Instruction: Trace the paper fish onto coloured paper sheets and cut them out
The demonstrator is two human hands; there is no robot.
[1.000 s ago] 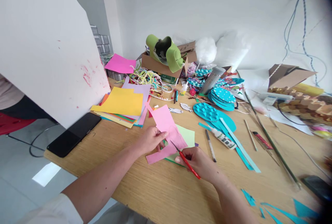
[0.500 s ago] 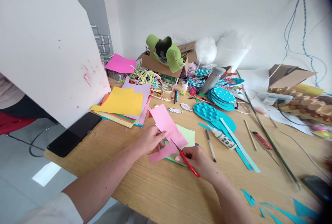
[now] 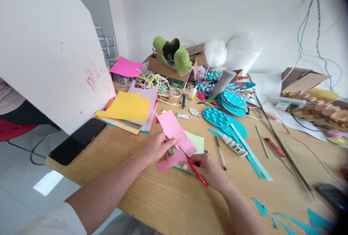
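My left hand [image 3: 161, 146] pinches the lower left edge of a pink sheet [image 3: 174, 128] with a faint drawn outline on it. Red-handled scissors [image 3: 198, 172] are gripped in my right hand [image 3: 203, 168], their blades at the lower part of the pink sheet. A partly cut pink strip [image 3: 170, 159] hangs below the blades towards the left. Under the pink sheet lies light green paper [image 3: 198, 141] on the wooden table [image 3: 163, 198].
Coloured papers [image 3: 127, 108] and a black phone [image 3: 77, 140] lie to the left. A pen [image 3: 220, 153], a glue bottle [image 3: 235, 145] and blue strips are on the right. A grey flask [image 3: 223, 84] and a cardboard box [image 3: 165, 69] stand behind.
The loose pink strip has shifted very slightly to the right. Both hands keep nearly the same place and the same hold.
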